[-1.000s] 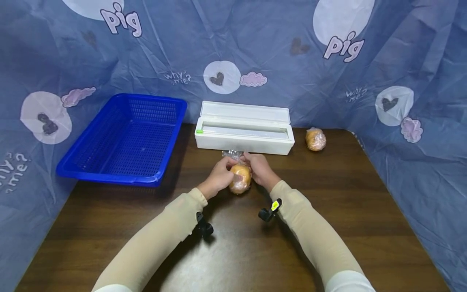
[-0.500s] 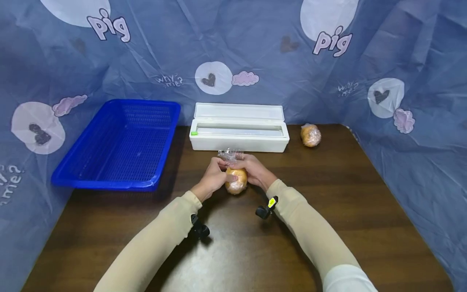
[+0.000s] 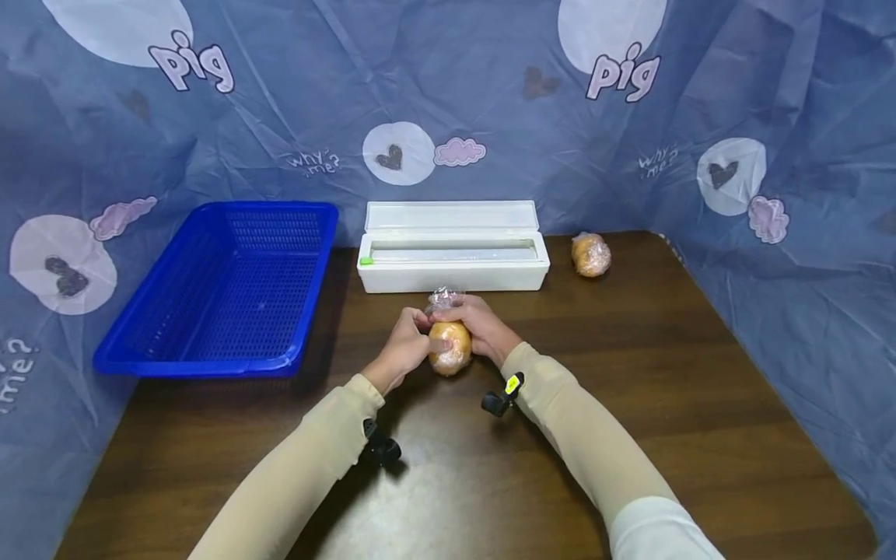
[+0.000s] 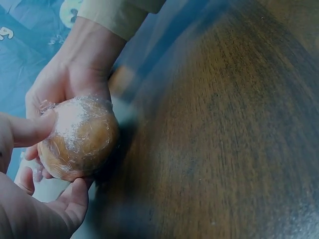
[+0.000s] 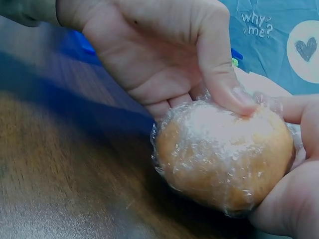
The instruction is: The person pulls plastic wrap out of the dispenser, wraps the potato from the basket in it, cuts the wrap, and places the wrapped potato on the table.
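Note:
A round golden-brown bun (image 3: 450,348), wrapped in clear plastic film, is held between both hands over the middle of the table. My left hand (image 3: 406,342) grips it from the left, its thumb pressed on the film in the right wrist view. From the other side my right hand (image 3: 483,325) holds the bun, fingers reaching across its far end by the gathered film (image 3: 444,299). Close up, the bun (image 5: 224,154) shows wrinkled, shiny film over its surface. The hands hide parts of its sides and back.
Behind the hands stands a white film dispenser box (image 3: 453,275) with its lid raised and a green slider (image 3: 366,261). A blue plastic basket (image 3: 203,367) is at left. Another film-wrapped bun (image 3: 591,255) lies at back right. A printed cloth (image 3: 280,117) hangs behind the table.
The right hand's fingers have moved left across the bun's far end, and the loose film there has drawn into a tighter bunch. The head view has shifted slightly.

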`<action>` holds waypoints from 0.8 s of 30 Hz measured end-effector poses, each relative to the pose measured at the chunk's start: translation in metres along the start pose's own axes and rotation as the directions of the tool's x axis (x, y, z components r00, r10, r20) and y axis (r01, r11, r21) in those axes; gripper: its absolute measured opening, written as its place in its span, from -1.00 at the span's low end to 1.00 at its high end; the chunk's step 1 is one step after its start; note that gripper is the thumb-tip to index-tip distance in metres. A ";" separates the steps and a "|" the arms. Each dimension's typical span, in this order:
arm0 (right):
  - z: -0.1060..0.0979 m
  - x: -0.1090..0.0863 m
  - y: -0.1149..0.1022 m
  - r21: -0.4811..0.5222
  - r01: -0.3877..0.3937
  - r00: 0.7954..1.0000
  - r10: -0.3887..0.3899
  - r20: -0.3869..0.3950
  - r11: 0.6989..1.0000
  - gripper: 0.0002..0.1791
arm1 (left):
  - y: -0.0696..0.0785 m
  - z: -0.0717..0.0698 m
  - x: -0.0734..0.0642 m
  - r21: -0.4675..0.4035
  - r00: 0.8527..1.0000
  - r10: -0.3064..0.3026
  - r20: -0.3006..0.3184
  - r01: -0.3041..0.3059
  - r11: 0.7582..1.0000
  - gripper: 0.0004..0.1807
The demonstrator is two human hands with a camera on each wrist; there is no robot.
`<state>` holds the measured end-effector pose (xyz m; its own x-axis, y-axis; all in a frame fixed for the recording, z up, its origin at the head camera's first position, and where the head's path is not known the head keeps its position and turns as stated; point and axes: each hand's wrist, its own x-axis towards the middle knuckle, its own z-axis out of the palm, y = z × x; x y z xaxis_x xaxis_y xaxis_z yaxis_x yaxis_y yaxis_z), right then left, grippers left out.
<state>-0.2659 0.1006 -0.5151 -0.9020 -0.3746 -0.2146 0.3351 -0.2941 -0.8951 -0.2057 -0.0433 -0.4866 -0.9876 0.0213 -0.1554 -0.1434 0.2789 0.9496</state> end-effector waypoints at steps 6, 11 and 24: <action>0.005 0.003 -0.001 -0.026 0.092 0.989 -0.094 -0.112 0.995 -0.51 | -0.001 -0.001 -0.001 0.013 1.000 -0.018 -0.002 0.018 1.000 -0.48; 0.007 0.002 -0.006 -0.105 0.135 0.988 -0.142 -0.068 0.985 -0.53 | -0.001 -0.001 -0.002 -0.001 1.000 -0.024 -0.017 0.024 1.000 -0.49; 0.004 -0.023 -0.006 -0.640 0.451 0.882 -0.421 0.212 0.622 -0.74 | -0.004 0.003 -0.003 -0.080 0.999 -0.014 -0.051 0.010 0.997 -0.47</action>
<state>-0.2460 0.1074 -0.5034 -0.8789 -0.3929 0.2705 -0.3723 0.2105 -0.9039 -0.2024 -0.0414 -0.4910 -0.9875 -0.0315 -0.1543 -0.1574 0.2012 0.9668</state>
